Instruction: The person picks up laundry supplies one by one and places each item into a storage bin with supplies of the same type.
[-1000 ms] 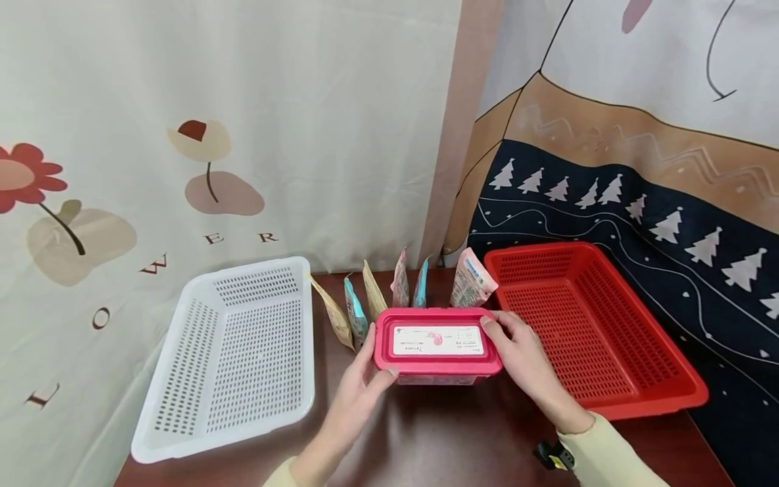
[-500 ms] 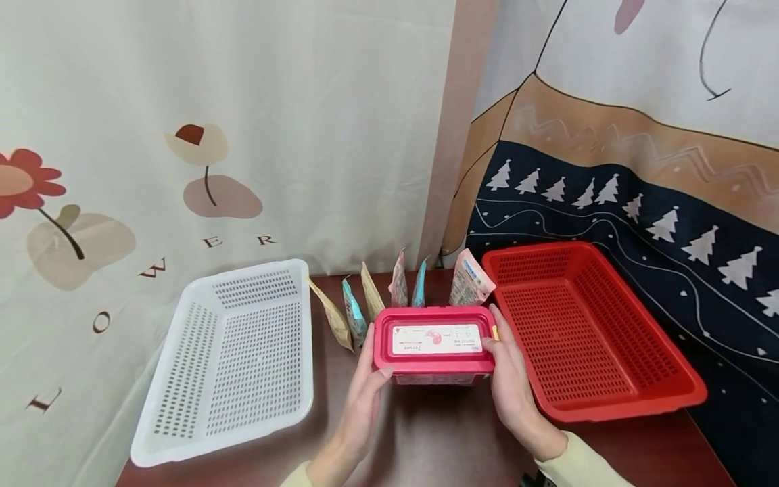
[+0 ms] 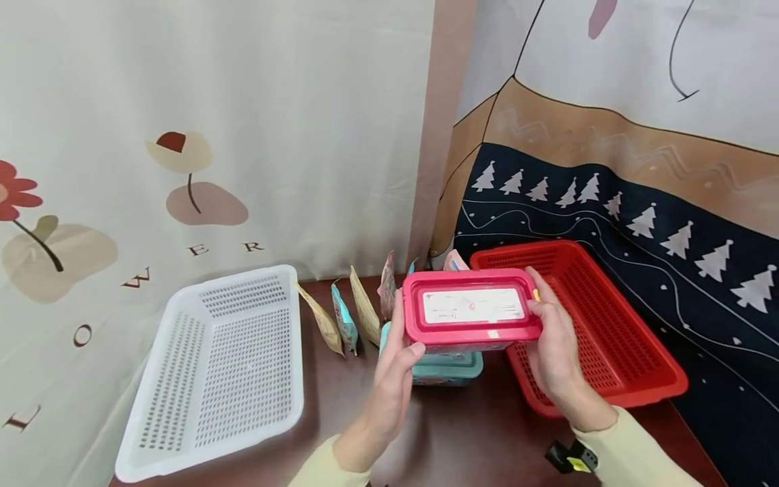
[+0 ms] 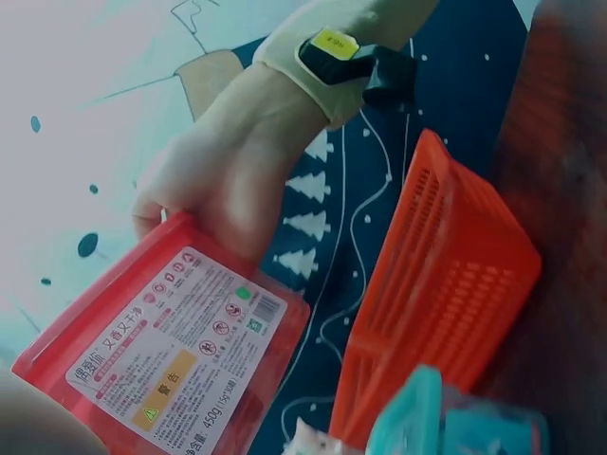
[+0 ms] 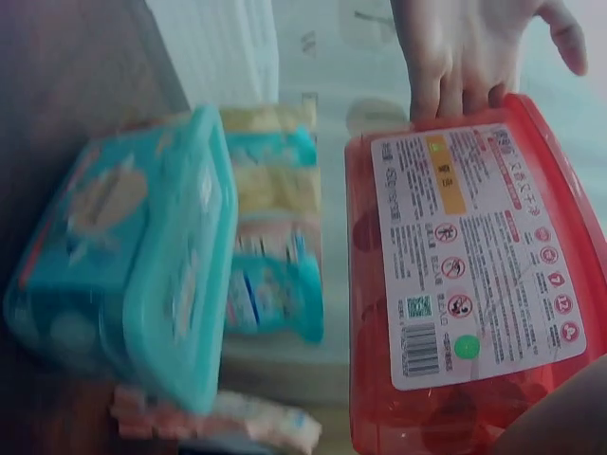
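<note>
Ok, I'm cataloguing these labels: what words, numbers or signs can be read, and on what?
"L", "O", "W", "E", "R": pale curtain.
"又香又干净": side label of the pink tub.
"警告": that label's yellow panel.
"450g": same label.
Too small or blurred: that label's remaining print, lid label, teal tub, packets, yellow wrist tag.

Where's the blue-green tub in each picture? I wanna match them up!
Head view: the blue-green tub is below the middle, a bit to the right, partly hidden by the pink tub.
Left wrist view: at the bottom, right of the middle, cut off by the edge.
Right wrist view: big, on the left.
Shared landmark: the pink tub, redder in the wrist views.
</note>
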`<state>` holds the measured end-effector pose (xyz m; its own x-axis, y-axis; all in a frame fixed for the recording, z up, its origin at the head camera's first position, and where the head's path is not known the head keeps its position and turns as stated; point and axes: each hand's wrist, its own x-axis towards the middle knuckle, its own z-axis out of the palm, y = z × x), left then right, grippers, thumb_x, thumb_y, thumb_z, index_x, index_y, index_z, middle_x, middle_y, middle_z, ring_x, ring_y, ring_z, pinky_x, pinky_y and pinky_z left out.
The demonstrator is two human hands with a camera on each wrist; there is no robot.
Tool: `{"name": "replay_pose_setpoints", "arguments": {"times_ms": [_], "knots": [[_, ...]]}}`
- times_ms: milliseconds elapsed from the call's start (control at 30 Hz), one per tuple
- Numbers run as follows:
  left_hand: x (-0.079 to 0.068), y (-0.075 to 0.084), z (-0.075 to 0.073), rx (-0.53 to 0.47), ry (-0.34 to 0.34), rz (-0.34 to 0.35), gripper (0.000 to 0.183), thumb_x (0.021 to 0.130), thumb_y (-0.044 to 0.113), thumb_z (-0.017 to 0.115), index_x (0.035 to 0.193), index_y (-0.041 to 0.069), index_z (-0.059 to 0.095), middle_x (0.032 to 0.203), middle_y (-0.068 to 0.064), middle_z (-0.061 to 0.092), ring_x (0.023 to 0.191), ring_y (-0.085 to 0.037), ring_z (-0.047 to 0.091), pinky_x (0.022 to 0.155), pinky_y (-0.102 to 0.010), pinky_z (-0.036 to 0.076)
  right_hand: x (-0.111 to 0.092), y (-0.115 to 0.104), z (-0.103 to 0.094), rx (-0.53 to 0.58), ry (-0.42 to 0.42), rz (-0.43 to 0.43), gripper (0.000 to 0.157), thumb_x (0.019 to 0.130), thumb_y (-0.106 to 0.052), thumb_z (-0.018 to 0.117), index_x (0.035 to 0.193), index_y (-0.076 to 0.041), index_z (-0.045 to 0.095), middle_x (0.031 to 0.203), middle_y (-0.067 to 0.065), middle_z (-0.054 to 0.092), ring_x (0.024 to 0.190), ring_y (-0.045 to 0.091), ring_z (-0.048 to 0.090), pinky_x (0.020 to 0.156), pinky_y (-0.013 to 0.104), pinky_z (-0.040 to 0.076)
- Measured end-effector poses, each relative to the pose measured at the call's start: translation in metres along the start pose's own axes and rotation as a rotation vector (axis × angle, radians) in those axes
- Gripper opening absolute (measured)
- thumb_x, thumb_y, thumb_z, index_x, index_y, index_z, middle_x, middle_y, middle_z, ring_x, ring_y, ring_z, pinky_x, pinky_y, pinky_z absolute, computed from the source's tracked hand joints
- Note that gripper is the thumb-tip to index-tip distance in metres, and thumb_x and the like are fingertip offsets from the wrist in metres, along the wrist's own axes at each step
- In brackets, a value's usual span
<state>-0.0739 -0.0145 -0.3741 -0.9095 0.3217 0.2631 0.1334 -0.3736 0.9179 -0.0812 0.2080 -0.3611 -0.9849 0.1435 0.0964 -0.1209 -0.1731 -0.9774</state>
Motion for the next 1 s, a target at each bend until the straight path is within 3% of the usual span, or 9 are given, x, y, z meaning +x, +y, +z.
{"name": "replay_pose_setpoints", "arguments": {"times_ms": [200,400,500,567,700,800,900,1000], "knots": [[0.021,-0.004,0.026,-0.050,-0.018,-0.040,0.082,0.099,0.017,0.045,0.167,0.017,0.000,0.173,0.004,0.004,0.156,-0.019,0.008,0.122,-0.039,0.026,0.015,-0.011,-0.032,0.020,0.014,0.016,0.059,0.110,-0.016,0.029,0.167,-0.017,0.017,0.167,0.009,0.017,0.144,0.025,0.026,0.105,0.016,0.043],[0.041,-0.013,0.054,-0.096,-0.060,-0.001,0.084,0.096,0.016,0.048,0.168,0.026,0.005,0.171,0.007,0.011,0.154,-0.018,0.013,0.117,-0.038,0.037,0.032,-0.020,-0.071,0.073,0.011,0.050,0.059,0.110,-0.013,0.026,0.167,-0.019,0.016,0.173,0.001,0.007,0.149,0.024,0.018,0.116,0.026,0.030],[0.046,-0.020,0.067,-0.115,-0.069,-0.026,0.084,0.096,0.019,0.049,0.168,0.027,0.005,0.169,0.009,0.016,0.152,-0.016,0.020,0.116,-0.035,0.037,0.042,-0.024,-0.090,0.133,-0.010,0.058,0.059,0.110,-0.011,0.027,0.167,-0.020,0.016,0.173,-0.002,0.006,0.150,0.024,0.017,0.112,0.026,0.036],[0.050,-0.024,0.076,-0.110,-0.083,-0.043,0.085,0.096,0.020,0.050,0.168,0.028,0.004,0.168,0.011,0.018,0.151,-0.014,0.024,0.116,-0.033,0.038,0.048,-0.026,-0.103,0.171,-0.023,0.063,0.059,0.110,-0.011,0.028,0.167,-0.021,0.018,0.173,-0.002,0.006,0.147,0.022,0.023,0.106,0.023,0.043],[0.063,-0.036,0.091,-0.080,-0.134,-0.050,0.089,0.096,0.018,0.054,0.167,0.029,0.002,0.167,0.016,0.014,0.149,-0.010,0.027,0.113,-0.030,0.042,0.061,-0.025,-0.132,0.203,-0.035,0.072,0.058,0.110,-0.012,0.029,0.167,-0.020,0.020,0.172,-0.002,0.006,0.139,0.015,0.032,0.096,0.019,0.051],[0.073,-0.047,0.100,-0.017,-0.149,-0.070,0.091,0.095,0.019,0.057,0.167,0.030,0.002,0.168,0.020,0.009,0.149,-0.005,0.019,0.109,-0.026,0.044,0.071,-0.020,-0.151,0.193,-0.028,0.090,0.058,0.111,-0.015,0.030,0.167,-0.021,0.020,0.173,-0.005,0.005,0.146,0.018,0.025,0.095,0.017,0.050],[0.082,-0.059,0.107,0.059,-0.135,-0.126,0.093,0.095,0.022,0.061,0.167,0.030,0.002,0.168,0.022,0.004,0.150,-0.001,0.013,0.108,-0.019,0.041,0.079,-0.013,-0.166,0.172,-0.018,0.119,0.057,0.111,-0.018,0.030,0.167,-0.023,0.019,0.173,-0.007,0.003,0.152,0.018,0.014,0.095,0.015,0.050],[0.092,-0.070,0.113,0.109,-0.111,-0.192,0.095,0.094,0.025,0.064,0.168,0.030,0.003,0.170,0.021,0.003,0.150,-0.003,0.016,0.111,-0.020,0.038,0.086,-0.006,-0.179,0.182,-0.007,0.153,0.057,0.111,-0.018,0.030,0.167,-0.025,0.018,0.173,-0.008,0.002,0.149,0.015,0.019,0.093,0.014,0.051]]}}
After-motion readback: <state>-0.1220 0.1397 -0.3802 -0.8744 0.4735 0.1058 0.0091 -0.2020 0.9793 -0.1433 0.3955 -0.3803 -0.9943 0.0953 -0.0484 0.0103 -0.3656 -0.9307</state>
